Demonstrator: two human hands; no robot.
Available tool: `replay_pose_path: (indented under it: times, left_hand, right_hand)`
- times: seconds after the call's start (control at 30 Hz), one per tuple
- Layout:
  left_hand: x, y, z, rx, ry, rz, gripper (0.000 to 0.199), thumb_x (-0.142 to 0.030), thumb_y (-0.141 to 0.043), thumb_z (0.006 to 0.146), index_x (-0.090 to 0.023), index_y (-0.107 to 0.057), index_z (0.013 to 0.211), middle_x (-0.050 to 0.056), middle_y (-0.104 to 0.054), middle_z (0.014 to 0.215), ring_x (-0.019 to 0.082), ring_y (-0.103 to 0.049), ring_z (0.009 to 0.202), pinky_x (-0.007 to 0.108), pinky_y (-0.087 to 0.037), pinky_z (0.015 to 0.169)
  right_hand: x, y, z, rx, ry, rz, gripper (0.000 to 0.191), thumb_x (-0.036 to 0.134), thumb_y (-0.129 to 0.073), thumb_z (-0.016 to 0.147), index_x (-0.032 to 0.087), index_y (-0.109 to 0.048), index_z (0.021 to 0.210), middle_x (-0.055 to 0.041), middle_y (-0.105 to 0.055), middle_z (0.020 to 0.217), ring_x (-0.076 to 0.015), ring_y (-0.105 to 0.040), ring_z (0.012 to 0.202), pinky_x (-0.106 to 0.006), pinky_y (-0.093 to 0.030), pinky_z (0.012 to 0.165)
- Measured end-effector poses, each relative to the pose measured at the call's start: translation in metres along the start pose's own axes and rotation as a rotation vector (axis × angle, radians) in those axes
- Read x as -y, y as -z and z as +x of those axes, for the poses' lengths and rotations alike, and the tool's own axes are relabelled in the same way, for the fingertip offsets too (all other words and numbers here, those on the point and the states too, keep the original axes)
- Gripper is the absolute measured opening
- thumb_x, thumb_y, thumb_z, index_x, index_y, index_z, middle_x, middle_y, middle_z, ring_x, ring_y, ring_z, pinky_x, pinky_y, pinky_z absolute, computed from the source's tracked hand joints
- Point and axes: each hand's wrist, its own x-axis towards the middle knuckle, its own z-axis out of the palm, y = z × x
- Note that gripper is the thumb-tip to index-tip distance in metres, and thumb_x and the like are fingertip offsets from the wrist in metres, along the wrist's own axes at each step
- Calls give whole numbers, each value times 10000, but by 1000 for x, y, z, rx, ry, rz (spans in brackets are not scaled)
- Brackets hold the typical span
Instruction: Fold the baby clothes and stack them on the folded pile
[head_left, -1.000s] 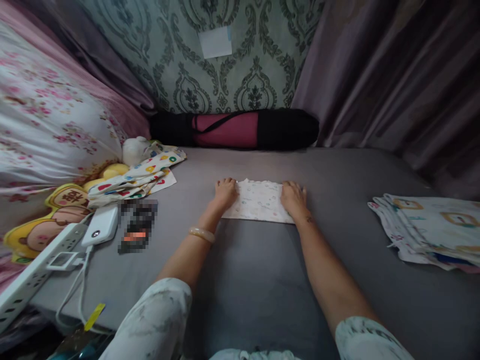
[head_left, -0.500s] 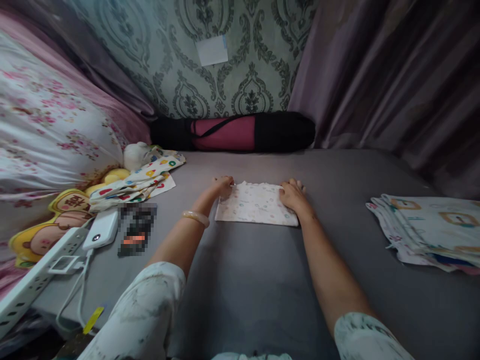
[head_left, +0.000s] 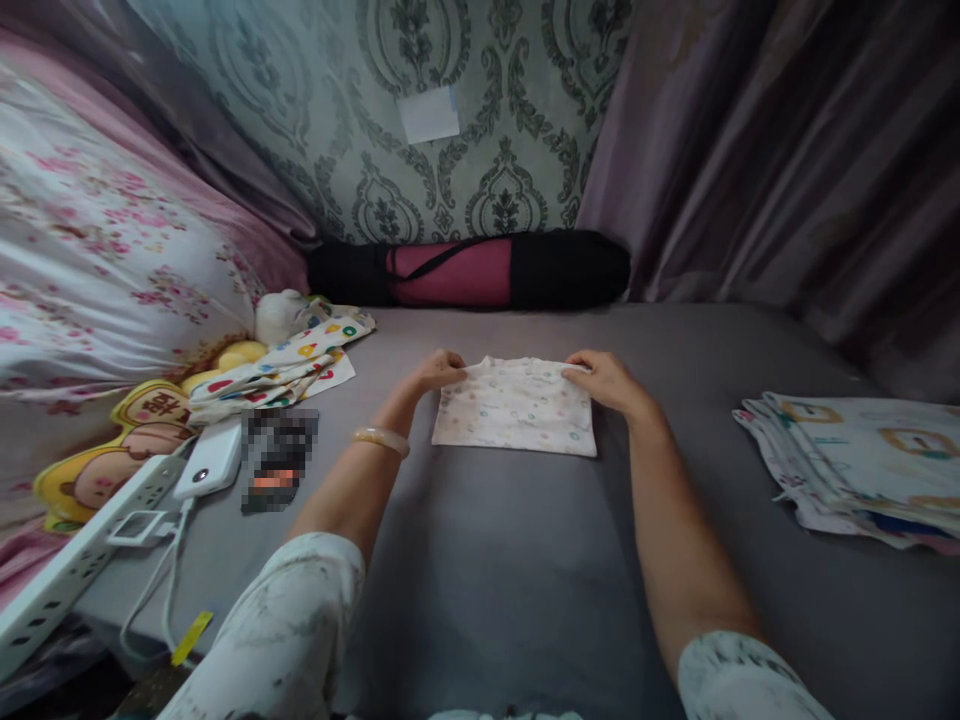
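A folded white garment (head_left: 515, 408) with small pastel prints lies in the middle of the grey sheet. Its far edge looks slightly ruffled. My left hand (head_left: 442, 370) pinches the garment's far left corner between thumb and fingers. At the far right corner my right hand (head_left: 602, 380) has a like pinch, with its wrist bent outward. The garment's front edge rests straight on the sheet.
A stack of folded clothes (head_left: 862, 465) lies at the right. Crumpled printed cloth (head_left: 277, 370), plush toys (head_left: 146, 430), a white power bank (head_left: 210, 458) and a power strip (head_left: 90, 565) line the left. Along the wall lies a black and red bag (head_left: 457, 272).
My right hand has gone from lying over the garment's right edge to pinching its far right corner, the wrist turning outward. My left hand has shifted slightly at the far left corner.
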Motion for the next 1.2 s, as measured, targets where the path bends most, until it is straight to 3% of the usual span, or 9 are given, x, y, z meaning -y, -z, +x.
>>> replay_pose_path:
  times: [0.17, 0.23, 0.37, 0.47, 0.53, 0.7, 0.8, 1.07, 1.2]
  left_hand:
    - [-9, 30, -9, 19, -62, -232, 217, -219, -495, 713, -135, -668, 813, 2, -650, 709, 132, -578, 704, 247, -458, 679]
    - [-16, 40, -11, -38, -134, -280, 240, -213, -492, 726, -129, -662, 872, 19, -672, 786, 138, -594, 750, 257, -469, 714]
    - [-31, 48, -13, -442, -262, -157, 337, -215, -507, 773, -148, -628, 1080, 55, -681, 980, 159, -606, 891, 311, -450, 861]
    - [-34, 41, -21, -642, -261, 48, 370, -205, -501, 808, -185, -609, 1162, 50, -683, 1016, 160, -605, 921, 366, -360, 994]
    - [-27, 31, -30, -588, -251, 153, 374, -184, -483, 817, -203, -614, 1167, 40, -694, 992, 157, -612, 900, 390, -307, 1036]
    - [5, -4, -56, -209, -239, 269, 323, -164, -461, 807, -239, -686, 1026, 11, -712, 844, 167, -628, 877, 416, -245, 1073]
    - [17, -20, -67, -123, -219, 270, 328, -151, -465, 788, -245, -699, 997, 19, -725, 911, 182, -622, 958, 421, -230, 1083]
    - [9, -30, -81, -50, -224, 241, 373, -70, -428, 737, -235, -694, 939, 22, -726, 1010, 185, -622, 1017, 448, -231, 1083]
    - [5, -27, -80, -22, -184, 216, 364, -58, -425, 715, -225, -692, 898, 14, -733, 976, 182, -638, 978, 442, -266, 1072]
  right_hand:
    - [7, 16, -4, -183, 48, 92, 292, 367, -599, 812, 171, -696, 1006, -68, -704, 963, -193, -624, 838, -293, -466, 755]
    - [13, 21, -5, -258, 44, 77, 318, 387, -587, 827, 183, -689, 1049, -73, -698, 1006, -210, -623, 880, -313, -468, 780]
    - [27, 31, -8, -423, 44, -17, 326, 355, -526, 880, 212, -656, 1142, -82, -671, 1119, -244, -593, 1019, -364, -441, 876]
    - [31, 35, -12, -383, 115, -91, 293, 276, -510, 880, 229, -665, 1124, -67, -665, 1136, -235, -575, 1063, -366, -413, 927]
    - [30, 36, -15, -235, 135, -109, 288, 221, -515, 854, 230, -682, 1088, -52, -679, 1101, -222, -586, 1032, -344, -418, 912]
    - [21, 30, -19, 287, 1, -111, 276, 144, -553, 756, 201, -725, 964, -5, -710, 888, -169, -613, 826, -241, -436, 737]
    - [18, 24, -18, 466, -61, -147, 296, 107, -558, 694, 205, -736, 909, 22, -692, 795, -142, -594, 732, -206, -405, 622]
    - [13, 12, -19, 624, -125, -133, 335, 65, -569, 628, 218, -763, 855, 16, -710, 763, -141, -619, 713, -202, -419, 608]
    - [7, 9, -22, 546, -91, -106, 171, 205, -628, 720, 210, -760, 828, 0, -707, 732, -143, -622, 698, -217, -440, 635]
